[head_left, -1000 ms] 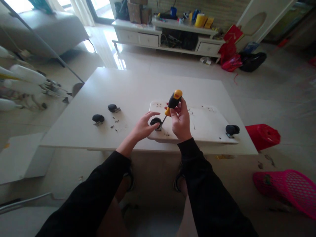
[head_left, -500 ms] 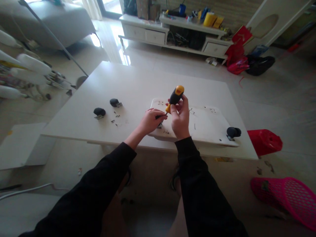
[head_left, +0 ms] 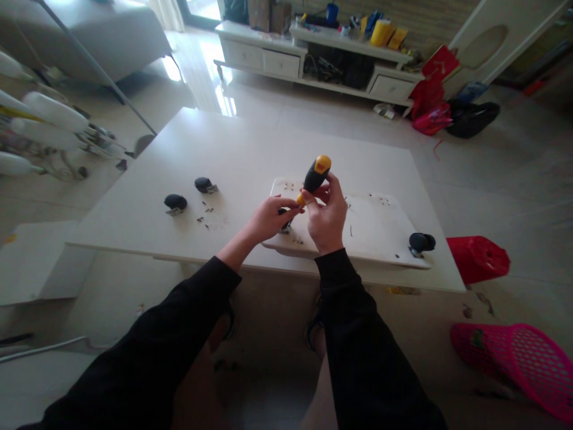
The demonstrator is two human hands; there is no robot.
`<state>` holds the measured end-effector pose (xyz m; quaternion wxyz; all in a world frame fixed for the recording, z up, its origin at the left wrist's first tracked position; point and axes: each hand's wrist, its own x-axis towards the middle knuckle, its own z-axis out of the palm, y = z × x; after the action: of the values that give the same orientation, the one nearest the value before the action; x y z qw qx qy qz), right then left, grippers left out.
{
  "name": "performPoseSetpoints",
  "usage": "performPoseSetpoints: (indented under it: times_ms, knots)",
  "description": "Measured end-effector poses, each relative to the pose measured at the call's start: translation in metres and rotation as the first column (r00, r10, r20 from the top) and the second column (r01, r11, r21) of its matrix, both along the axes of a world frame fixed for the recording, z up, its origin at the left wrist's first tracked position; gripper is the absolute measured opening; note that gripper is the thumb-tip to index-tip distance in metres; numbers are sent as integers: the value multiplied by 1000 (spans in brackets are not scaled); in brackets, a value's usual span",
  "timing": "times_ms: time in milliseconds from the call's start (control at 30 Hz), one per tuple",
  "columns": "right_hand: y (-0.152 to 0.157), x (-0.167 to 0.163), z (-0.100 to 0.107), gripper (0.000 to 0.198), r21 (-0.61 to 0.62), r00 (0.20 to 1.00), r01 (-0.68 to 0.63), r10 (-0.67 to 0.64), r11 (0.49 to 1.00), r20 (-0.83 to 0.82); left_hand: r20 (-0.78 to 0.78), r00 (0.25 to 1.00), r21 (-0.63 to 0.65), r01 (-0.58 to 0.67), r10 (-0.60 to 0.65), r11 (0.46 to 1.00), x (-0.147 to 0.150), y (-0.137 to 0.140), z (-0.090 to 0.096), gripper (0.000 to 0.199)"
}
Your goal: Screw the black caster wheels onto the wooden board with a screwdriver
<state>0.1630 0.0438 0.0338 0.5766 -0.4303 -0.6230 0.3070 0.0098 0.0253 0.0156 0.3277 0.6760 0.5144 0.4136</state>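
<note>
My right hand (head_left: 326, 215) is wrapped round the black and yellow handle of a screwdriver (head_left: 317, 173), which slants down to the left. At its lower end the fingertips of my left hand (head_left: 271, 216) pinch together; whatever is between them is too small to make out. Partly hidden under my left hand, a black caster wheel (head_left: 285, 227) with a metal plate sits on the near left corner of a white board (head_left: 371, 230). Another caster (head_left: 421, 243) stands at the board's near right corner. Small screw holes show at its far corners.
Two loose casters, one nearer (head_left: 175, 203) and one farther (head_left: 204, 185), lie on the white table (head_left: 242, 149) at left. Several small screws (head_left: 206, 209) are beside them. A red bin (head_left: 478, 260) and a pink basket (head_left: 514, 358) stand at the right, beyond the table's edge.
Both hands and the screwdriver have shifted slightly left in view. The screwdriver's lower end is now closer to my left fingertips, and more of the caster beneath shows.
</note>
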Motion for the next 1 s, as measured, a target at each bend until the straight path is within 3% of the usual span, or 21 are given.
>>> performPoseSetpoints:
  times_ms: [233,433,733,1000]
  knots:
    - [-2,-1,1,43,-23,996,-81,80,996,-38,-19,995,9,-99,99,995,3,3,3,9]
    - [-7,-3,2,52,-31,999,-48,48,998,-7,-61,993,25,-98,100,995,4,3,5,9]
    - [-5,-5,1,47,-7,996,52,-53,999,-73,-89,988,0,-127,127,992,6,1,8,6]
    - [-5,-5,2,42,-60,993,-24,17,998,-119,-55,987,-14,-151,150,989,6,1,7,5]
